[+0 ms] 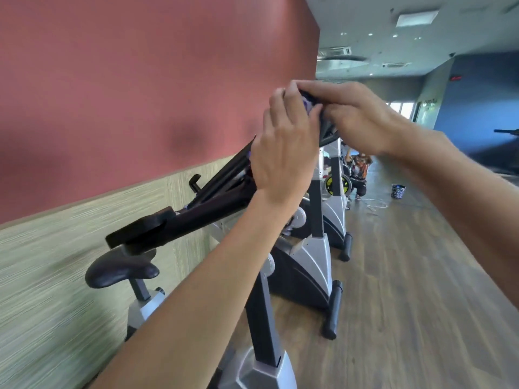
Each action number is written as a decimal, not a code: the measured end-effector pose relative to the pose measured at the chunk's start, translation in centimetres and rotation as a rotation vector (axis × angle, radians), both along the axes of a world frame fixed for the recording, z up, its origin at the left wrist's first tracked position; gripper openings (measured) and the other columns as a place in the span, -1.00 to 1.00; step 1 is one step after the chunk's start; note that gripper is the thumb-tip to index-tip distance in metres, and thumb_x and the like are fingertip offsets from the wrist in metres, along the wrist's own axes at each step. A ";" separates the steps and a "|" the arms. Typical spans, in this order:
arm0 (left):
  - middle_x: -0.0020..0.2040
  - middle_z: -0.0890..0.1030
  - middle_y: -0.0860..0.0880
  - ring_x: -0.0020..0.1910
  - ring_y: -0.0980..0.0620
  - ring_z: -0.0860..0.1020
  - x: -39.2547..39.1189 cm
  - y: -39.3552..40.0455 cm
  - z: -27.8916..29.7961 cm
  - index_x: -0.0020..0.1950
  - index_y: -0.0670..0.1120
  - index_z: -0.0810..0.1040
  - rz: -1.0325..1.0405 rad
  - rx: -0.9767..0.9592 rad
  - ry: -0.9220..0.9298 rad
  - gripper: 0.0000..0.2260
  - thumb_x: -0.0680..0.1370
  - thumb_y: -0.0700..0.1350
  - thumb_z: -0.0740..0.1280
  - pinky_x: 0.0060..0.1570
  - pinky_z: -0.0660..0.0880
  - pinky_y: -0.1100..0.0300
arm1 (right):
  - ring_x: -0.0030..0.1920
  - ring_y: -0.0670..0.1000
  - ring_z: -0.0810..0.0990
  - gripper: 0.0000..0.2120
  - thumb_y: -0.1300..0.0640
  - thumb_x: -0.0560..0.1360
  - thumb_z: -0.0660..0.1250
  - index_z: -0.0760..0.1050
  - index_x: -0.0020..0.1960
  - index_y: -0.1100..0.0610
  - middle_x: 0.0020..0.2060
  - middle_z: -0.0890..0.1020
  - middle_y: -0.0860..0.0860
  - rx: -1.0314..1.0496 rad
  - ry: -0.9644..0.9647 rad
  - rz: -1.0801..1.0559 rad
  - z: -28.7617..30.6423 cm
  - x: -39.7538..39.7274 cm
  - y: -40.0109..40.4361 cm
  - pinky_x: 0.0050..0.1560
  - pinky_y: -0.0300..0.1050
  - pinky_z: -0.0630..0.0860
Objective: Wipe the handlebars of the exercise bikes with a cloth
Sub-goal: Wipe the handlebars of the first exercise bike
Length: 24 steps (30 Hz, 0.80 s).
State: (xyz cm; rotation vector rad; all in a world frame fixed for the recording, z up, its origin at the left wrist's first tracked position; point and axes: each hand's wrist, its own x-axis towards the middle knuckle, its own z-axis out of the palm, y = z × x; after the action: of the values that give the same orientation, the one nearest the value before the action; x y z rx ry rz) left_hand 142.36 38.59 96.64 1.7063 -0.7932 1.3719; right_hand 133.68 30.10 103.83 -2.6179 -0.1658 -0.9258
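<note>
A black handlebar (pixel 327 134) of the nearest exercise bike (pixel 264 304) curves up at chest height, mostly hidden behind my hands. A purple cloth (pixel 307 103) is bunched over its top end. My left hand (pixel 283 153) wraps the cloth from the left with fingers curled round it. My right hand (pixel 351 116) grips the cloth and bar from the right, thumb on top. The bike's black saddle (pixel 120 269) sits low at the left, with the black console frame (pixel 202 209) above it.
A red and beige wall (pixel 112 94) runs close along the left. More grey exercise bikes (pixel 331 220) stand in a row ahead. A person (pixel 359 172) crouches farther down beside a small blue bucket (pixel 398 190). Wooden floor (pixel 421 276) stretches to the right.
</note>
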 end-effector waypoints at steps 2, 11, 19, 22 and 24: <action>0.29 0.55 -0.18 0.15 -0.07 0.64 0.1 -0.1 0.1 0.46 -0.25 0.40 0.072 0.029 -0.047 -0.49 0.70 0.12 0.09 -0.07 0.67 0.10 | 0.29 -0.16 0.57 -0.30 0.29 0.34 0.11 0.47 0.47 0.12 0.20 0.66 -0.15 0.108 0.001 0.129 -0.3 0.1 -0.8 0.29 -0.20 0.49; 0.37 0.49 -0.31 0.23 -0.16 0.60 0.4 -0.6 -4.5 0.51 -0.35 0.32 0.430 0.055 -0.152 -0.48 0.66 -0.08 0.34 0.06 0.62 0.08 | 0.36 0.01 0.56 -0.32 0.25 0.24 0.07 0.53 0.34 0.21 0.27 0.63 0.21 0.233 0.013 0.379 -0.4 1.3 -2.5 0.47 0.10 0.38; 0.39 0.50 -0.26 0.17 -0.08 0.61 1.3 -0.1 -6.9 0.51 -0.31 0.35 0.584 0.087 -0.253 -0.54 0.68 -0.12 0.30 0.11 0.60 0.14 | 0.29 0.23 0.55 -0.37 0.20 0.25 0.08 0.58 0.23 0.35 0.24 0.58 0.36 0.267 -0.105 0.442 -1.1 2.2 -3.0 0.44 0.10 0.38; 0.35 0.53 -0.24 0.15 -0.04 0.63 1.5 -0.6 -6.3 0.49 -0.30 0.38 0.588 0.036 -0.232 -0.51 0.65 -0.06 0.36 0.05 0.60 0.18 | 0.30 0.29 0.51 -0.40 0.17 0.25 0.09 0.61 0.22 0.24 0.21 0.62 0.30 0.252 -0.149 0.427 -1.4 2.7 -3.1 0.42 0.19 0.37; 0.31 0.57 -0.22 0.09 -0.04 0.65 1.1 -2.0 -3.7 0.48 -0.28 0.42 0.564 -0.039 -0.227 -0.54 0.67 -0.03 0.33 -0.03 0.61 0.18 | 0.30 0.26 0.53 -0.41 0.16 0.25 0.11 0.62 0.20 0.22 0.18 0.65 0.24 0.218 -0.158 0.431 -1.6 2.9 -3.2 0.40 0.23 0.39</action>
State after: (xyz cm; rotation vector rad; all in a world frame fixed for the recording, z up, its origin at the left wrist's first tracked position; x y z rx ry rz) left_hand 143.46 36.55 92.95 1.8423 -0.4057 1.9716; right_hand 136.58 26.86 102.23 -2.1850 -0.6073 -0.9313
